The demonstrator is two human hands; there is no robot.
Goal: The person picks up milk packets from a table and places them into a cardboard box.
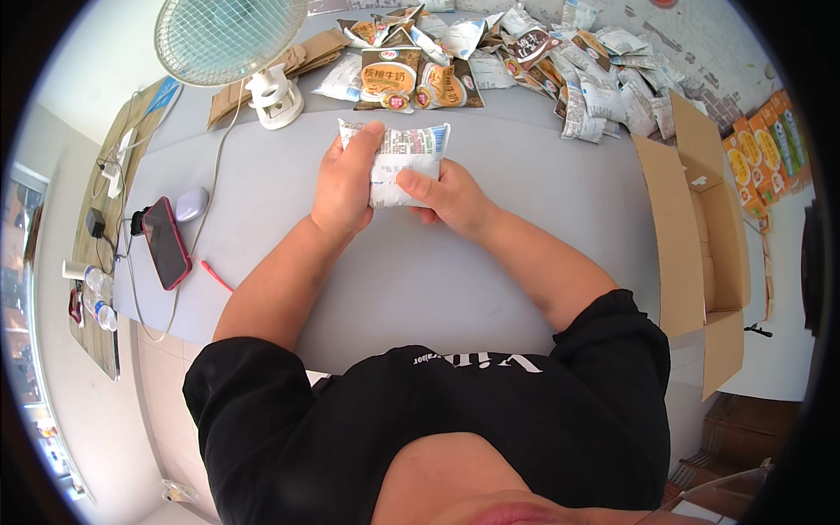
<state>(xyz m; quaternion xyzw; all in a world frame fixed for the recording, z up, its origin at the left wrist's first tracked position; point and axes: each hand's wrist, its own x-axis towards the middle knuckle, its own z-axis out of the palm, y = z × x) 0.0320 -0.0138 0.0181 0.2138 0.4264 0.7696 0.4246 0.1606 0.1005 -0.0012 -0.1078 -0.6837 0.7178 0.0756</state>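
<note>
Both my hands hold one plump white milk pouch (408, 161), its printed side facing up, above the grey table (420, 282). My left hand (348, 174) grips the pouch's left side, thumb on its upper left. My right hand (453, 197) holds the lower right part, with the thumb pressed on the front and some fingers behind. Just beyond my hands, brown and orange walnut milk pouches (390, 79) lie at the table's far side. A larger heap of white and brown pouches (600, 92) spreads to the back right.
A clip-on fan (275, 98) stands back left beside folded brown paper pieces (230, 104). A red-edged phone (167, 244), a white earphone case (191, 203) and cables lie left. An open cardboard box (672, 236) is at the right edge. Plastic bottles (102, 308) lie far left.
</note>
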